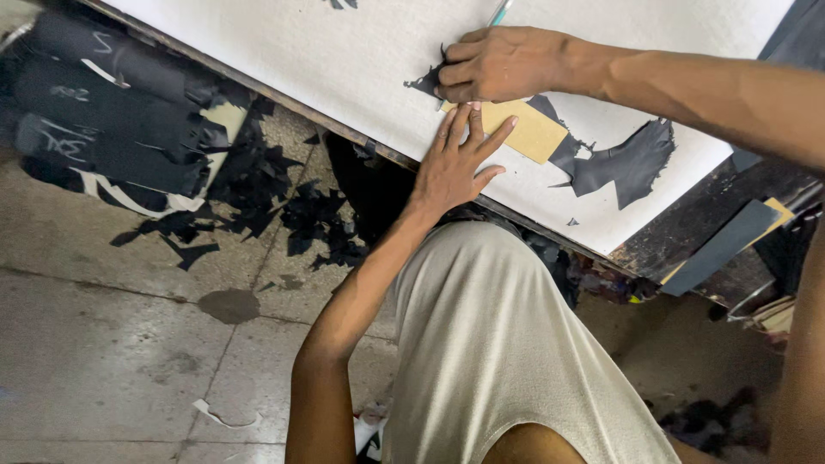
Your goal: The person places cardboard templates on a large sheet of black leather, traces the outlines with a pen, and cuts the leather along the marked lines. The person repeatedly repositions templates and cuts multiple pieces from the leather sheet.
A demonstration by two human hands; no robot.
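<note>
A tan cardboard template (534, 131) lies on a piece of dark leather (626, 163) spread on a white cutting board (344, 69). My left hand (455, 163) lies flat with spread fingers, pressing the near end of the template. My right hand (503, 64) is closed around a teal-handled tool (498, 12) and sits at the leather's left tip, right beside the template's edge. The tool's tip is hidden under my fingers.
Rolls of dark material (112, 94) lie on the floor at the left, with several black offcuts (284, 198) scattered on the tiles. A dark strip with tan backing (726, 245) hangs off the bench at the right. My knee in beige cloth (498, 344) fills the lower centre.
</note>
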